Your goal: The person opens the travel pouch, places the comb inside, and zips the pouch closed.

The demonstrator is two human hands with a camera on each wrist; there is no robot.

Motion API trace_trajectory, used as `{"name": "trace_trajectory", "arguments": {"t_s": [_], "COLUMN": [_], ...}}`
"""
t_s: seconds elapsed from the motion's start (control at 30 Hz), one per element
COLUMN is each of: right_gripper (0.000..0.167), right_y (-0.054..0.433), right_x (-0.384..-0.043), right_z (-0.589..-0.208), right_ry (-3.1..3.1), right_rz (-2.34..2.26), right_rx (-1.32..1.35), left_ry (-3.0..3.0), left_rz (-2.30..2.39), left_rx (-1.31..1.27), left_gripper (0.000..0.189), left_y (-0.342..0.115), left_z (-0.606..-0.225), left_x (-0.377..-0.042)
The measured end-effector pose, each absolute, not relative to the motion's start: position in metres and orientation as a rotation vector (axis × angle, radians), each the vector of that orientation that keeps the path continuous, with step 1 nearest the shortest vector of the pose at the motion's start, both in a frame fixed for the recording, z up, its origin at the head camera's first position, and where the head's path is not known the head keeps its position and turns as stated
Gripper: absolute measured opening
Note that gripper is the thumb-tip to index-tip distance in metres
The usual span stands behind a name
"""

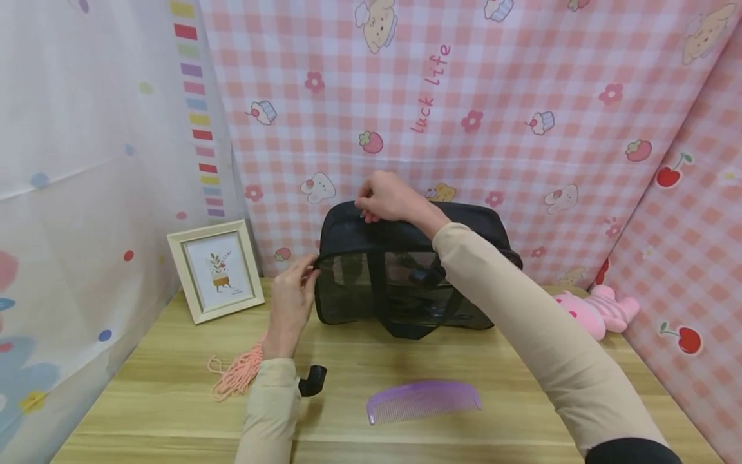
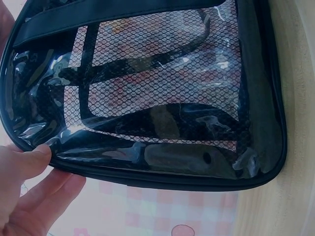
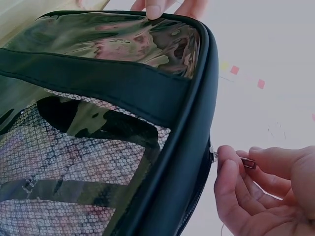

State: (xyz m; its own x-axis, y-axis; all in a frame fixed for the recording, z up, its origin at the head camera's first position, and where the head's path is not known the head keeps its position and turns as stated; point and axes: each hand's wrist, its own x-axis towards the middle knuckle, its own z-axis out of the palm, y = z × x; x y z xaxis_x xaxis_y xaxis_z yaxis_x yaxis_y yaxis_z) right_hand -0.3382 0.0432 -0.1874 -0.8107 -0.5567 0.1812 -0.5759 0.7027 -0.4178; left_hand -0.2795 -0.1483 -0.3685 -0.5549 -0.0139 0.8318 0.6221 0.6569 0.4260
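A black bag (image 1: 348,283) with a clear front and mesh behind stands upright against the back cloth, its black strap handle hanging down the front. My left hand (image 1: 292,303) pinches the bag's left edge; in the left wrist view, the thumb (image 2: 37,160) lies on the clear face with fingers behind the rim. Above the bag's top, my right hand (image 1: 390,196) pinches a small metal zipper pull (image 3: 248,162) between thumb and fingers, seen in the right wrist view. Part of the zipper track (image 3: 194,209) shows along the bag's edge.
On the table lie a purple comb (image 1: 423,399), a black pipe-shaped piece (image 1: 313,380) and a bundle of pink cord (image 1: 240,372), partly hidden by the left arm. A framed picture (image 1: 217,270) stands at left. At right lies a pink plush toy (image 1: 605,309).
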Motion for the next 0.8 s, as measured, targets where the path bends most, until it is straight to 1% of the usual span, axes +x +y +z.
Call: {"name": "trace_trajectory", "arguments": {"t_s": [0.53, 0.8], "right_gripper": [0.026, 0.023], "right_y": [0.020, 0.008], "right_x": [-0.342, -0.342], "right_z": [-0.193, -0.197], "right_ry": [-2.858, -2.862], "right_rz": [0.736, 0.738], "right_rx": [0.988, 0.994], "left_ry": [-1.986, -1.987], "left_rz": [-0.937, -0.947], "left_rx": [-0.485, -0.485], "left_gripper": [0.024, 0.025], "left_y": [-0.148, -0.148], "left_z": [-0.369, -0.369], "left_x": [-0.280, -0.280]}}
